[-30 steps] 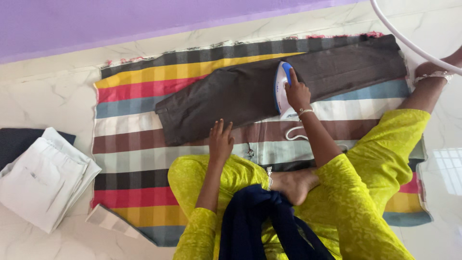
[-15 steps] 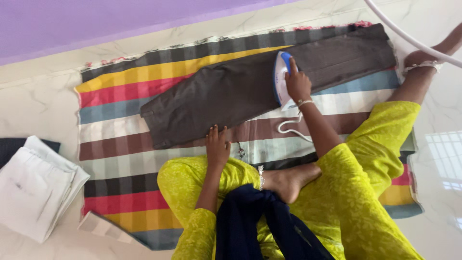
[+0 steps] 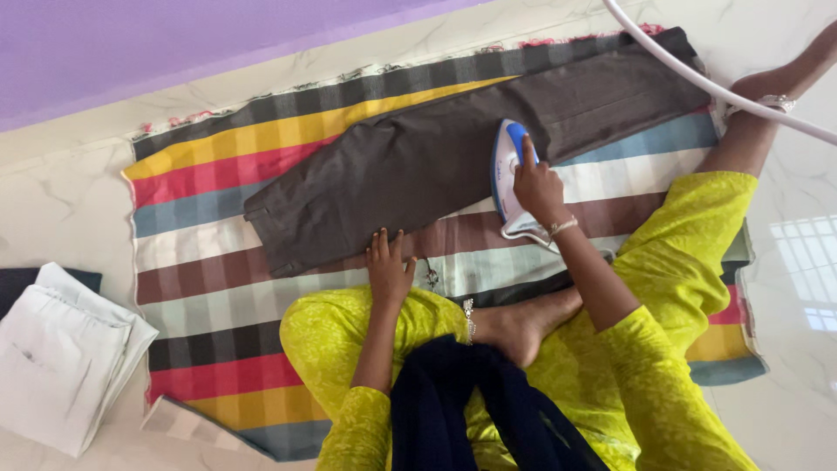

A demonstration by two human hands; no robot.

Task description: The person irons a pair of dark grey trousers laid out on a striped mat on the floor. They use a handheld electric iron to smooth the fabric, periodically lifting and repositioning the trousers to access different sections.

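Note:
Dark brown trousers [image 3: 410, 170] lie flat across a striped multicoloured cloth [image 3: 218, 288] on the floor. My right hand [image 3: 539, 187] grips the handle of a white and blue iron [image 3: 507, 166], which rests on the trousers' near edge at mid-leg. My left hand [image 3: 388, 266] lies flat, fingers spread, with its fingertips at the lower edge of the trousers near the waist end. I sit cross-legged in yellow-green clothes, one bare foot [image 3: 523, 323] tucked in front of me.
A white cord [image 3: 715, 87] runs across the upper right over the cloth. A stack of folded white garments [image 3: 65, 362] on something dark lies at the left on the marble floor. A dark blue scarf [image 3: 462, 410] hangs in my lap. A purple wall [image 3: 174, 44] borders the far side.
The iron in my right hand slid back toward me along the trousers, from their middle to the near edge. My left hand stayed pressed at the lower edge. The view shifted slightly.

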